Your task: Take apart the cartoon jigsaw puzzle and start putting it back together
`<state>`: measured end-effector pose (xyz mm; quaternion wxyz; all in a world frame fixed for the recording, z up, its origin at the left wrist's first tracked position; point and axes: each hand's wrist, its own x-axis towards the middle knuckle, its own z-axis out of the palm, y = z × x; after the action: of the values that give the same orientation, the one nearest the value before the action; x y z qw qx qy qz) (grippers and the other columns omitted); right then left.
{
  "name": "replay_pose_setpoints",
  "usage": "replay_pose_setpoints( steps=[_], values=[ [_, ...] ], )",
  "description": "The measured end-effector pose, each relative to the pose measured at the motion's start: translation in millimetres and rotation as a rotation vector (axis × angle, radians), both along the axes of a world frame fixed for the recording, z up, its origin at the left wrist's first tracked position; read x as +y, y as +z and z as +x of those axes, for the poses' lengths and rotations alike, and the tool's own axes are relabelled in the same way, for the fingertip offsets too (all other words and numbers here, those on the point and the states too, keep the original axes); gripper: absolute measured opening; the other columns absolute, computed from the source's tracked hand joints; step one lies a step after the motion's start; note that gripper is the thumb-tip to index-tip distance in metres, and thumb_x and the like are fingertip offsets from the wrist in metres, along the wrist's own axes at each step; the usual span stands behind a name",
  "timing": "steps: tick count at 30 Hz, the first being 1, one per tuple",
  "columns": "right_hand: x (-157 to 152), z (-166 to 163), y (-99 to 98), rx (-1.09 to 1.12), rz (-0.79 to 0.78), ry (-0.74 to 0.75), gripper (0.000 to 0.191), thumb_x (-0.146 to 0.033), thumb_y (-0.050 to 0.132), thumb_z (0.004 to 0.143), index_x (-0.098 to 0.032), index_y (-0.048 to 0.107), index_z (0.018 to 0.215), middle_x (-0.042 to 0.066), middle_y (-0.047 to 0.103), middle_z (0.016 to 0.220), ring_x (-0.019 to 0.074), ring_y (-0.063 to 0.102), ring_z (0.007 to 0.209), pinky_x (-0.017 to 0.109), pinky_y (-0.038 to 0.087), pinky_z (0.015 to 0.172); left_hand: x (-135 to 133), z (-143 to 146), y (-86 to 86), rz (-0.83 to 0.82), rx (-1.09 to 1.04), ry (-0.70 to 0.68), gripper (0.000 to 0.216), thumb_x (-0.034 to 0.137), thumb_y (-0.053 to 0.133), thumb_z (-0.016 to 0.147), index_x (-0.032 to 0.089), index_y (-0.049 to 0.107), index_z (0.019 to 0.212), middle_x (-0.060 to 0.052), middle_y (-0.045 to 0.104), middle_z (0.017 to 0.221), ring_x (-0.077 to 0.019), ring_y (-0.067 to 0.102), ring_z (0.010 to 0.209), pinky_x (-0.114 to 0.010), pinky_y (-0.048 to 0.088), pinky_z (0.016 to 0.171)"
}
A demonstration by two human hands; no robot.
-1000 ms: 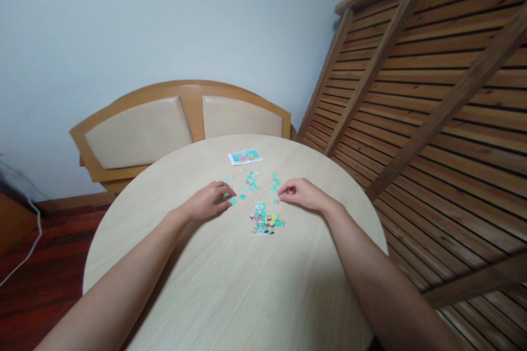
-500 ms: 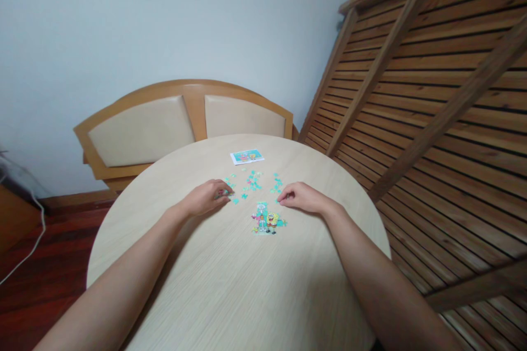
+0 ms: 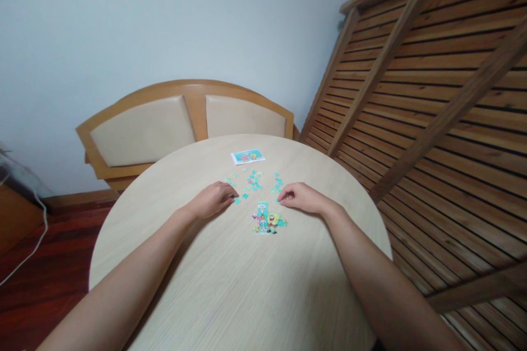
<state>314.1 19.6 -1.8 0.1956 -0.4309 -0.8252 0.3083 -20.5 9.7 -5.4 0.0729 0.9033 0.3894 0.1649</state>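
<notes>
A partly joined jigsaw puzzle (image 3: 262,219) with cartoon figures lies flat on the round table. Loose turquoise puzzle pieces (image 3: 254,180) are scattered beyond it. Left of the joined part, my left hand (image 3: 216,198) rests low over the table, its fingers drawn together beside a loose puzzle piece (image 3: 237,201). Whatever they may hold is hidden. My right hand (image 3: 300,197) is on the other side, thumb and forefinger pinched at the tabletop, close to a small group of puzzle pieces (image 3: 278,180). What sits in that pinch is too small to make out.
A picture card (image 3: 247,157) showing the same cartoon lies toward the far side of the round wooden table (image 3: 230,279). Behind stands a padded headboard (image 3: 142,130) against the wall. A slatted wooden frame (image 3: 411,93) leans at the right. A white cable (image 3: 39,230) hangs at the left.
My left hand has shifted slightly right, and its fingers have drawn closer together, covering a pinkish patch that showed beneath them. My right hand stays nearly in place.
</notes>
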Motion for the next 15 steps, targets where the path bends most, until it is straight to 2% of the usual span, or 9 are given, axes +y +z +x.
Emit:
replay_pose_setpoints(
  steps=[9, 15],
  values=[
    [-1, -4, -1.7, 0.036, -0.044, -0.005, 0.031, -0.031, 0.07, 0.078, -0.012, 0.075, 0.102, 0.007, 0.072, 0.085, 0.0175, 0.063, 0.075, 0.027, 0.047, 0.068, -7, 10, 2.0, -0.018, -0.038, 0.032, 0.028, 0.016, 0.051, 0.086, 0.017, 0.071, 0.106, -0.008, 0.072, 0.097, -0.0206, 0.063, 0.091, -0.033, 0.049, 0.086],
    [1, -2, -2.1, 0.021, 0.007, 0.034, 0.028, -0.032, 0.069, 0.08, -0.014, 0.078, 0.1, 0.009, 0.075, 0.092, 0.0196, 0.066, 0.081, 0.029, 0.048, 0.072, -8, 12, 4.3, -0.028, -0.035, 0.014, 0.026, 0.019, 0.05, 0.089, 0.017, 0.071, 0.105, -0.008, 0.072, 0.095, -0.0204, 0.064, 0.088, -0.033, 0.049, 0.084]
  ],
)
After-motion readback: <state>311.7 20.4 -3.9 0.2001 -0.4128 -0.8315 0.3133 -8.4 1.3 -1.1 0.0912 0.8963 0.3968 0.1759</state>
